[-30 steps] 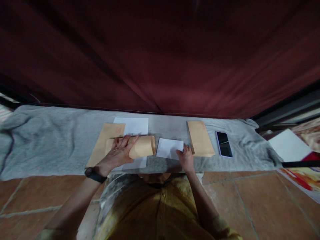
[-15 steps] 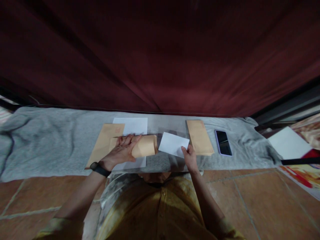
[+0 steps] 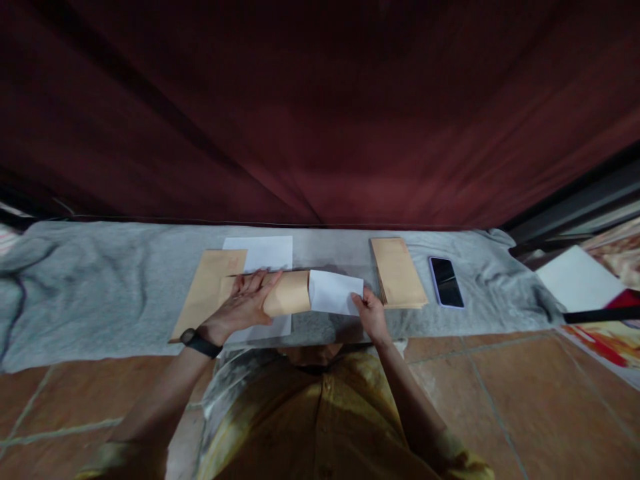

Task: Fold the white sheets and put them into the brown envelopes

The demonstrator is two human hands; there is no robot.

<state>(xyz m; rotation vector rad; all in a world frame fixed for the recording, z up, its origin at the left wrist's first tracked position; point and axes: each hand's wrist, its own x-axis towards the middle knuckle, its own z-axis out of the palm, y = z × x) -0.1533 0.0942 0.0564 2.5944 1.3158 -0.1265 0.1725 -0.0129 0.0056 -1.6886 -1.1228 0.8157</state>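
My left hand (image 3: 243, 303) spans a brown paper envelope (image 3: 290, 293), its thumb at the near edge and its fingers toward the far edge. The envelope bows upward, with its mouth facing right. A folded white sheet (image 3: 336, 292) lies in line with the envelope, its left end at the mouth; whether that end is inside I cannot tell. My right hand (image 3: 373, 313) pinches the sheet's right end between thumb and fingers. Beneath and beside my left hand are another brown envelope (image 3: 203, 290) and white paper (image 3: 267, 250).
A stack of brown envelopes (image 3: 400, 273) lies to the right, beside a phone (image 3: 447, 282) in a purple case. Grey cloth (image 3: 125, 287) covers the narrow surface. A dark red curtain (image 3: 320, 133) hangs along the back. White paper (image 3: 580, 280) sits at far right.
My right hand has moved left with the folded sheet, which has straightened and now meets the envelope's mouth. My left hand stays on the envelope.
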